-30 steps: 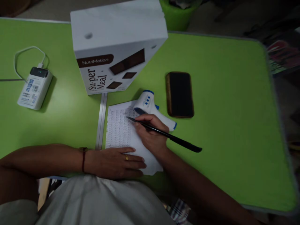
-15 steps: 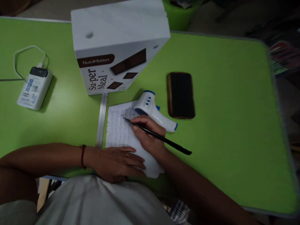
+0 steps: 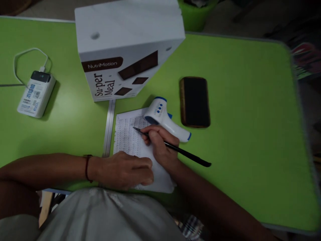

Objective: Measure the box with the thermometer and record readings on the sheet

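My right hand (image 3: pixel 164 145) pinches a long black pen (image 3: pixel 188 154), its tip over the sheet of paper (image 3: pixel 160 179). Rows of small handwritten marks fill the upper left of the sheet, while its lower right is plain. On the lower part of the paper rests my left hand (image 3: pixel 127 171), fingers curled into a loose fist and fingertips hidden beneath it. A white and blue infrared thermometer (image 3: pixel 167 120) lies over the paper's upper right corner, just beyond my right hand.
Behind the paper stands a large white box (image 3: pixel 125 50). A dark phone in a brown case (image 3: pixel 195 102) lies right of the thermometer. At the left is a white power bank (image 3: pixel 36 95) with a cable. A metal seam (image 3: pixel 108 129) crosses the green table (image 3: pixel 250 134).
My left hand has gone from lying flat to curled up. The fingers of my right hand have shifted on the pen, whose tip stays near the same spot.
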### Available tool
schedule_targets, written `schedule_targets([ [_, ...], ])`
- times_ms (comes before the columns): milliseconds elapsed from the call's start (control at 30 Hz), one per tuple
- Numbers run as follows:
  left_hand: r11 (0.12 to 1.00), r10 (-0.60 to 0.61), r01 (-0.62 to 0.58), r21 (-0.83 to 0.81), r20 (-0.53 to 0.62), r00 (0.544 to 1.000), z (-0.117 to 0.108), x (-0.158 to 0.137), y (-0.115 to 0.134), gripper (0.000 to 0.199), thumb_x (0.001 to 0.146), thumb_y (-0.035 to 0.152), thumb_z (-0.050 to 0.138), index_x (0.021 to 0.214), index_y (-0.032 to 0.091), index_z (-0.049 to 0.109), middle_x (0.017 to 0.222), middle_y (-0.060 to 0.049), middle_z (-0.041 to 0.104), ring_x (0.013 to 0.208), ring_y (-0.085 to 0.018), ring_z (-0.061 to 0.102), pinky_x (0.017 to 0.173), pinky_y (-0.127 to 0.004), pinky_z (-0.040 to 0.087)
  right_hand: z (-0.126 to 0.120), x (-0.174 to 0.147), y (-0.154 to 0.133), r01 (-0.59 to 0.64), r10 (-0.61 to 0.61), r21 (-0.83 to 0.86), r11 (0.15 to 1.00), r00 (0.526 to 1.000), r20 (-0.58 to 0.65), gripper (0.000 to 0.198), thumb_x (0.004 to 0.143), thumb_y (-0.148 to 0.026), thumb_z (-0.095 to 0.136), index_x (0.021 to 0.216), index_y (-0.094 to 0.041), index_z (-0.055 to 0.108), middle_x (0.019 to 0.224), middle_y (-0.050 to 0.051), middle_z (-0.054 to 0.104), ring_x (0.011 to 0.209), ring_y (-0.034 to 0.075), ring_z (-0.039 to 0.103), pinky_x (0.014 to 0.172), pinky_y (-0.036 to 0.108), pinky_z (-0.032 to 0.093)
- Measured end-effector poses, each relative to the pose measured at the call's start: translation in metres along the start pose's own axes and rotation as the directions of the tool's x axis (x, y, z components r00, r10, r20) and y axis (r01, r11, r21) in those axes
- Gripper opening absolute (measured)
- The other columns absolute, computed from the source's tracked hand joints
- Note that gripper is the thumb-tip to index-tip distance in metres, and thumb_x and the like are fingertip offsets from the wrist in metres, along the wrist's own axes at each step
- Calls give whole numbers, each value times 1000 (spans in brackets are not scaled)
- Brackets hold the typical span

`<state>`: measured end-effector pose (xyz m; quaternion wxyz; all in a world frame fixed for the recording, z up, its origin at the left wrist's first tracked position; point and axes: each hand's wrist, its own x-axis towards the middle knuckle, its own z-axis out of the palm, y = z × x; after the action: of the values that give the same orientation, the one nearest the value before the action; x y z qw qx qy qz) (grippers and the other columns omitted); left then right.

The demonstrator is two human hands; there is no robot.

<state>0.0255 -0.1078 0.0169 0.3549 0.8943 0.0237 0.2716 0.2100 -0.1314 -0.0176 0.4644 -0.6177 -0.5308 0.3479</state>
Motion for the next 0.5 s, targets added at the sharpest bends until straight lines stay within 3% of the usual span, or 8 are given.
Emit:
schedule_targets([
  [167, 973, 146, -133, 186, -57, 988, -3, 2, 2, 33, 102, 10, 33, 78, 17, 54, 64, 2, 51, 51, -9, 44, 48, -24, 36, 2, 3, -6, 53, -56, -93, 994, 998, -32, 5, 78, -25, 64, 78, -25, 68, 67, -3, 69, 58, 14, 61, 56, 28, 51],
  [400, 971, 179, -175, 162, -14, 984, -3, 1, 3, 30, 99, 11, 41, 75, 17, 58, 66, 2, 58, 45, -9, 42, 42, -27, 32, 3, 1, -2, 89, -96, -114, 990, 994, -60, 10, 74, -21, 62, 82, -25, 67, 67, -4, 69, 56, 13, 60, 54, 27, 49],
  [500, 972, 190, -185, 143, -21, 982, -1, -1, 2, 32, 98, 9, 41, 71, 17, 56, 71, 0, 65, 47, -7, 49, 42, -26, 35, 4, 2, -2, 105, -111, -87, 991, 992, -64, 9, 74, -20, 63, 81, -25, 65, 66, -4, 68, 55, 12, 59, 52, 26, 48],
])
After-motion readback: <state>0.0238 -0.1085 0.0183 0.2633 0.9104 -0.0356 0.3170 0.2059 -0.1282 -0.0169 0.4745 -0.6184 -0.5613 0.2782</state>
